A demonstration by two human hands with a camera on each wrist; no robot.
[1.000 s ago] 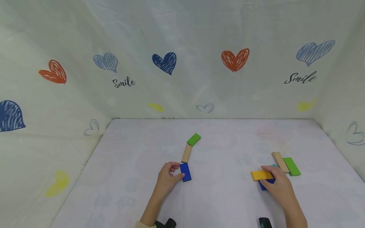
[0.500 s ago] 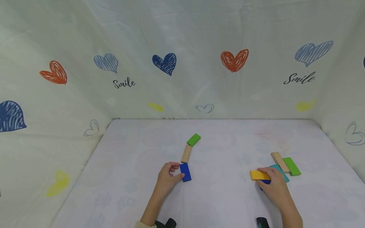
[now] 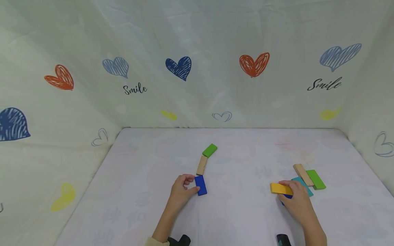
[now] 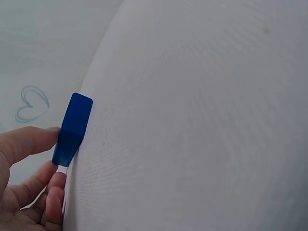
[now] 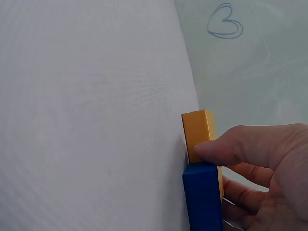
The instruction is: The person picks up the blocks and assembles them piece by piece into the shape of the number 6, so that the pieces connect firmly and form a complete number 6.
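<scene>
My left hand (image 3: 180, 189) has thumb and forefinger on the left side of a blue block (image 3: 201, 185), which lies flat. In the left wrist view, the thumb touches one edge of that block while a fingertip is at its lower end; the other fingers curl below. Over on the right, my right hand (image 3: 293, 198) pinches a yellow block (image 3: 278, 188) between thumb and fingers. A second blue block (image 5: 202, 197) sits right against the yellow one, partly hidden beneath the hand in the head view.
Beyond the left blue block, a plain wooden block (image 3: 201, 165) and a green block (image 3: 210, 150) form a bent line. Past the right hand lie a teal block (image 3: 309, 192), another wooden block (image 3: 303, 175) and a larger green block (image 3: 316, 180). Fabric walls surround the white table (image 3: 240, 218).
My right hand has shifted slightly left along the yellow block, uncovering more of the teal block and covering more of the second blue one. The left hand has stayed at its blue block.
</scene>
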